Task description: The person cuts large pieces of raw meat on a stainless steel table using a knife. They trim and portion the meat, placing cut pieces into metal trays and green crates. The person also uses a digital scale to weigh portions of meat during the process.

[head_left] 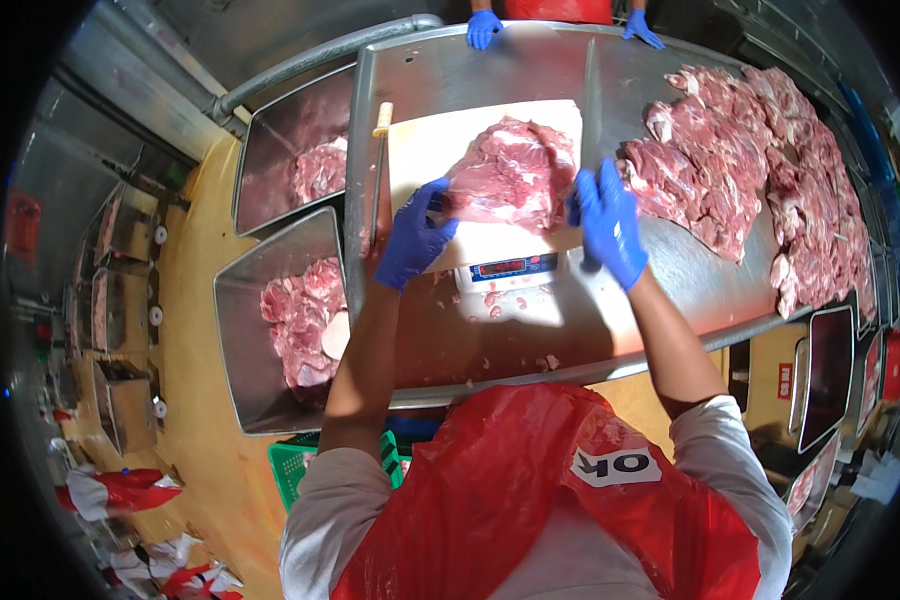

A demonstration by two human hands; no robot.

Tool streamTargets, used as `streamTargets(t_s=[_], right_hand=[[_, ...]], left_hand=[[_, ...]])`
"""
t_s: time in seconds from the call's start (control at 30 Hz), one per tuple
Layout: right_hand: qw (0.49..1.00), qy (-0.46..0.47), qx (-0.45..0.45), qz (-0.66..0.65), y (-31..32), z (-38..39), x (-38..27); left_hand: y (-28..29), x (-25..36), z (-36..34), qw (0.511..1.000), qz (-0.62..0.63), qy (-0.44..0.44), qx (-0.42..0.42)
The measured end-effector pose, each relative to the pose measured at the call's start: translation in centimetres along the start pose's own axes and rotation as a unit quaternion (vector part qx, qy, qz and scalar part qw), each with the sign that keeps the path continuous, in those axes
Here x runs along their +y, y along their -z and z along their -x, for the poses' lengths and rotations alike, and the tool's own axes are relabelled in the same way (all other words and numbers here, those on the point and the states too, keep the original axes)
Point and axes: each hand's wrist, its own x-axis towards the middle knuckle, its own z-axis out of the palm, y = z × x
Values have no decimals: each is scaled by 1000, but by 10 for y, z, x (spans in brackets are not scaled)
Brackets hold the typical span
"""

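A large piece of raw meat point(512, 172) lies spread on a white cutting board point(418, 150), which rests on a scale point(510, 272) with a lit red display. My left hand point(415, 238), in a blue glove, is at the meat's left edge, with thumb and fingers apart. On the other side, my right hand point(610, 225), gloved the same way, is beside the meat's right edge with its fingers stretched out. Neither hand grips anything visible. Left of the board lies a long thin steel rod point(378, 195) with a pale handle.
Many meat pieces point(710, 165) cover the right of the metal table point(450, 355). Metal bins point(238, 310) with meat stand at its left, above a green crate point(288, 470). Across the table are another person's blue-gloved hands point(484, 30). Other people point(120, 492) are at the lower left.
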Motion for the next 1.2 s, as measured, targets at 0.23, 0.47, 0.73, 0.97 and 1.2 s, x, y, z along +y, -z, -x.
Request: streamTargets(t_s=[0.23, 0.47, 0.73, 0.97, 1.2], right_hand=[[974, 89, -123, 165, -66, 50, 23], [992, 53, -65, 93, -30, 33, 3], [996, -48, 74, 24, 46, 43, 29], [988, -116, 96, 19, 56, 50, 53], [998, -43, 39, -13, 40, 21, 53]], left_hand=[[-10, 5, -5, 977, -103, -144, 120], [7, 11, -17, 993, -23, -107, 48], [31, 11, -28, 999, -4, 44, -20], [18, 18, -29, 998, 29, 15, -52], [-3, 39, -25, 994, 28, 99, -22]])
